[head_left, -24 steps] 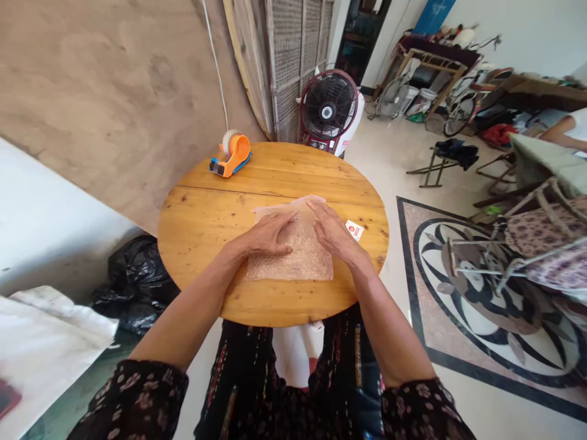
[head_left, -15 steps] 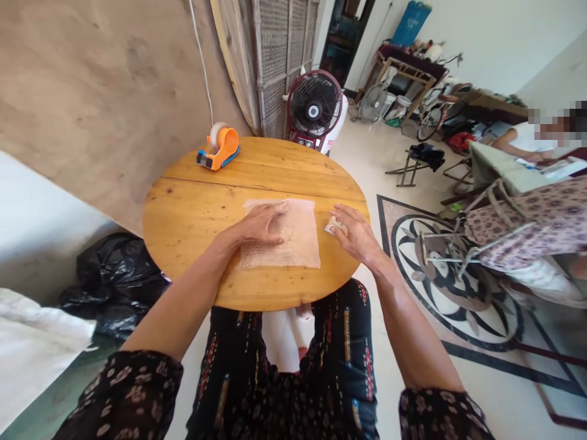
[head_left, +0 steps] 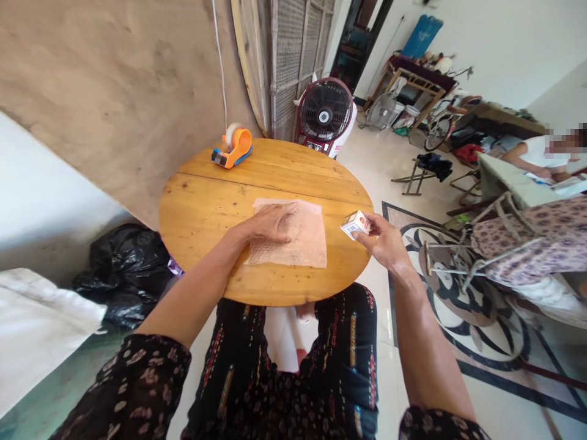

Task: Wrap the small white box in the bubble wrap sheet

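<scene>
A sheet of pinkish bubble wrap lies flat on the round wooden table. My left hand rests palm down on its left half, fingers stretched out. My right hand is lifted just over the table's right edge and pinches a small white box with a red mark between thumb and fingers, clear of the bubble wrap.
An orange tape dispenser sits at the table's far left. A red fan stands behind the table. Black bags lie on the floor to the left. Another person sits at a table far right, beside a folding frame.
My right hand left the bubble wrap, reached to the small box on the table's right side and picked it up. My left hand stayed on the sheet.
</scene>
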Motion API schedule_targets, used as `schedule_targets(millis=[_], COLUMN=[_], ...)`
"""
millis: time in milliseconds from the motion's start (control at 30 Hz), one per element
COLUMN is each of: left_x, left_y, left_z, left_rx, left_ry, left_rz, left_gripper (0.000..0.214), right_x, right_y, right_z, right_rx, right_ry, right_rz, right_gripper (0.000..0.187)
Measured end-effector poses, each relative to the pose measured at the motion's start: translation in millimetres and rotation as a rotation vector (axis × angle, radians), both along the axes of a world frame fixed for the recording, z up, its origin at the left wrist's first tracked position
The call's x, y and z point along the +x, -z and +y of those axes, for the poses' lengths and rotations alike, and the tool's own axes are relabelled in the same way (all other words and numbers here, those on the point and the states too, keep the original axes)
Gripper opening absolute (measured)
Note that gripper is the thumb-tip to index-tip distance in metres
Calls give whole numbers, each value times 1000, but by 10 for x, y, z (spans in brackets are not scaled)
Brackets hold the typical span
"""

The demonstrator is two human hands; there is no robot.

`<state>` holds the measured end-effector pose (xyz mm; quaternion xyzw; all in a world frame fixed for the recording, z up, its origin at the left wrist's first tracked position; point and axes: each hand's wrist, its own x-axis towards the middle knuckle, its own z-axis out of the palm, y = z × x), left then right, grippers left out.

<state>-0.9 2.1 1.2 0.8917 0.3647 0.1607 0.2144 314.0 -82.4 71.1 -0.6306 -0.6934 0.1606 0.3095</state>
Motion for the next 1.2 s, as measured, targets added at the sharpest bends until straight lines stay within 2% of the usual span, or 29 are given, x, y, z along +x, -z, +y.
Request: schedule_targets(millis=[67, 133, 200, 267, 367, 467, 600, 700, 800, 1033, 1200], left_x=[-1, 3, 14, 25, 33, 17, -31, -59, -62, -34, -31], left_y=[-2, -5, -16, -36, -60, -31, 73, 103, 73, 8, 10], left_z=[-3, -14, -32, -53, -68, -41, 19, 31, 15, -9, -6], left_rx=[3, 12, 19, 15, 8, 5, -25, -42, -55, -44, -42], left_ry=[-8, -23, -25, -24, -20, 19, 30, 40, 44, 52, 42], left_rz=[11, 24, 28, 22, -3, -42, -96, -121, -140, -137, -111], left_gripper=[97, 94, 94, 97, 98, 92, 105, 111, 113, 109, 109], right_x=[-152, -389, -645, -851, -989, -973, -962, -1028, -1086, -1087, -1085], right_y=[-111, -139, -88, 7, 163, 295, 414, 452, 467, 512, 516], right_z=[-100, -148, -127, -42, 156, 351, 499, 540, 553, 520, 526], right_rx=[11, -8, -39, -31, -39, -78, -36, 14, -8, -27, -30], right_ry=[-198, -381, -521, -597, -593, -540, -503, -530, -545, -477, -503], right_rz=[115, 111, 50, 8, -17, -36, -69, -79, -103, -94, -91], right_gripper=[51, 50, 52, 54, 57, 61, 65, 65, 66, 65, 64])
